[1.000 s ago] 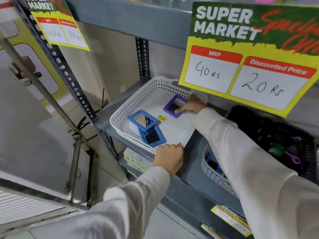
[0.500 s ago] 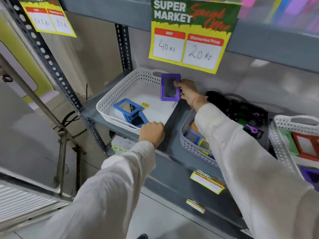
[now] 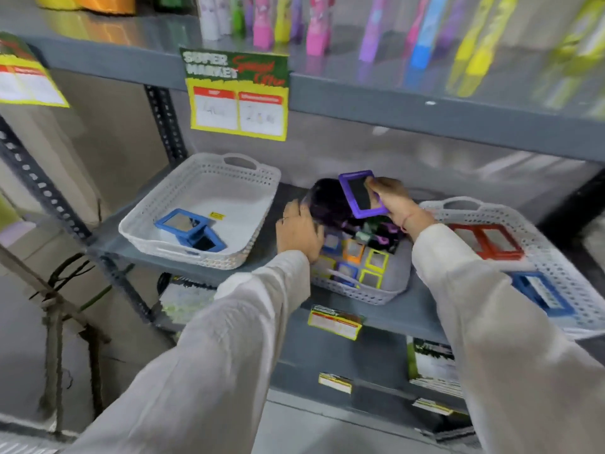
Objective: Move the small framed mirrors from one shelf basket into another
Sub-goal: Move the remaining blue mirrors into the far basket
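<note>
My right hand (image 3: 397, 204) holds a purple framed mirror (image 3: 360, 194) in the air above the middle basket (image 3: 370, 294). That basket is small and grey and holds several small coloured mirrors. The white basket (image 3: 209, 194) on the left holds two blue framed mirrors (image 3: 191, 229), one partly on the other. On the right, a white basket (image 3: 553, 253) holds red framed mirrors (image 3: 484, 242) and a blue one (image 3: 540, 291). My left hand (image 3: 299, 232) rests at the left edge of the middle basket, fingers curled; whether it grips the rim is unclear.
All the baskets stand on a grey metal shelf (image 3: 386, 317) with price tags on its front edge. A yellow and green price sign (image 3: 237, 95) hangs from the shelf above, which carries colourful packaged items. A perforated steel upright (image 3: 49, 194) stands at the left.
My right hand has lifted the purple mirror out of the left white basket and carried it right, over the middle basket. My left hand left the white basket's rim and moved to the middle basket.
</note>
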`<state>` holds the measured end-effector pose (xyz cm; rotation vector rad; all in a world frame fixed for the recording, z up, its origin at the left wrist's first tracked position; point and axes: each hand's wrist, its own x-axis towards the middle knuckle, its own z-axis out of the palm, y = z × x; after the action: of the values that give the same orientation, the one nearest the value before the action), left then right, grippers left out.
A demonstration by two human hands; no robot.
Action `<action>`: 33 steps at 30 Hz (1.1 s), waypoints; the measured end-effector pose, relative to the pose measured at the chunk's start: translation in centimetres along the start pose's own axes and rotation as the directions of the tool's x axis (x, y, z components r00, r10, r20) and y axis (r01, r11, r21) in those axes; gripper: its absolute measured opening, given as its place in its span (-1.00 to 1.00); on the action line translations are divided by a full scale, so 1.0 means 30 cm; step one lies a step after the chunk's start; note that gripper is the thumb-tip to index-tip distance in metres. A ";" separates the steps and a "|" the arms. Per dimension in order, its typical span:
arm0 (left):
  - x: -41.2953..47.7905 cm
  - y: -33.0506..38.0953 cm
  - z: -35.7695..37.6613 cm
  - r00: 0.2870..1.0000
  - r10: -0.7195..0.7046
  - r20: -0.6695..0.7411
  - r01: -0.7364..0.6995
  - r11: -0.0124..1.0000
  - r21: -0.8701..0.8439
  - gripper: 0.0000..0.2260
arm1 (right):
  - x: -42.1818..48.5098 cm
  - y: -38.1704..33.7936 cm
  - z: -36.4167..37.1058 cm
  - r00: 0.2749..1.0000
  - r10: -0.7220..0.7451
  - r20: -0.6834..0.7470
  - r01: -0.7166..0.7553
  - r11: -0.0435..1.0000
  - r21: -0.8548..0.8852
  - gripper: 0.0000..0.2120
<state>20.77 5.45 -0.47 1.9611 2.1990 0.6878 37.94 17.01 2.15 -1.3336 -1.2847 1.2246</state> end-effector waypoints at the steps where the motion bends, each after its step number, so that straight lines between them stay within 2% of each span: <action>1: 0.003 0.063 0.013 1.000 0.027 -0.010 -0.027 0.998 -0.051 -0.52 | -0.023 -0.012 -0.067 1.000 -0.008 -0.028 0.007 1.000 -0.008 -0.74; 5: -0.008 0.311 0.084 0.992 0.120 0.033 -0.111 0.971 -0.211 -0.52 | -0.119 -0.039 -0.331 0.991 -0.026 -0.133 0.012 0.994 -0.106 -0.88; 8: -0.037 0.459 0.135 0.983 0.164 0.087 -0.133 0.948 -0.288 -0.51 | -0.165 -0.015 -0.512 0.980 -0.022 -0.199 -0.004 0.992 -0.125 -0.92; 11: -0.064 0.574 0.194 0.972 0.191 0.135 -0.135 0.930 -0.342 -0.48 | -0.218 0.016 -0.656 0.956 0.023 -0.294 -0.072 0.985 -0.157 -0.73; 13: -0.078 0.632 0.237 0.966 0.186 0.180 -0.112 0.927 -0.357 -0.47 | -0.244 0.040 -0.732 0.947 0.033 -0.319 -0.100 0.975 -0.197 -0.74; 14: -0.084 0.658 0.261 0.963 0.176 0.203 -0.089 0.922 -0.377 -0.46 | -0.257 0.055 -0.766 0.946 0.032 -0.322 -0.111 0.967 -0.231 -0.81; 15: -0.093 0.680 0.281 0.961 0.162 0.226 -0.060 0.914 -0.402 -0.46 | -0.273 0.060 -0.784 0.943 0.049 -0.329 -0.146 0.949 -0.278 -0.92; 18: -0.122 0.740 0.344 0.949 0.125 0.289 0.016 0.897 -0.442 -0.46 | -0.300 0.123 -0.857 0.934 0.098 -0.345 -0.238 0.889 -0.391 -0.72; 22: -0.158 0.777 0.428 0.932 0.086 0.351 0.063 0.919 -0.390 -0.44 | -0.344 0.211 -0.891 0.939 0.163 -0.304 -0.287 0.858 -0.425 -0.91; 25: -0.171 0.782 0.465 0.927 0.050 0.371 0.122 0.897 -0.425 -0.43 | -0.338 0.265 -0.875 0.935 0.224 -0.274 -0.332 0.826 -0.456 -0.79; 26: -0.172 0.785 0.470 0.926 0.036 0.375 0.142 0.889 -0.435 -0.44 | -0.336 0.278 -0.867 0.930 0.247 -0.271 -0.351 0.813 -0.464 -0.83; 28: -0.166 0.790 0.476 0.927 0.024 0.374 0.153 0.886 -0.437 -0.45 | -0.327 0.307 -0.864 0.915 0.274 -0.297 -0.388 0.801 -0.456 -0.92; 30: -0.161 0.791 0.478 0.927 0.032 0.374 0.140 0.895 -0.424 -0.44 | -0.326 0.327 -0.858 0.901 0.299 -0.313 -0.420 0.781 -0.462 -0.85; 32: -0.161 0.790 0.480 0.928 0.039 0.369 0.126 0.902 -0.412 -0.42 | -0.326 0.321 -0.842 0.888 0.307 -0.343 -0.445 0.765 -0.466 -0.93; 33: -0.163 0.789 0.481 0.931 0.038 0.364 0.122 0.906 -0.406 -0.42 | -0.325 0.326 -0.839 0.884 0.305 -0.353 -0.451 0.756 -0.475 -0.90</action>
<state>48.59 5.82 -4.78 1.6539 1.6955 0.6610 64.34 7.47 -3.92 -2.1905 -1.2543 0.9184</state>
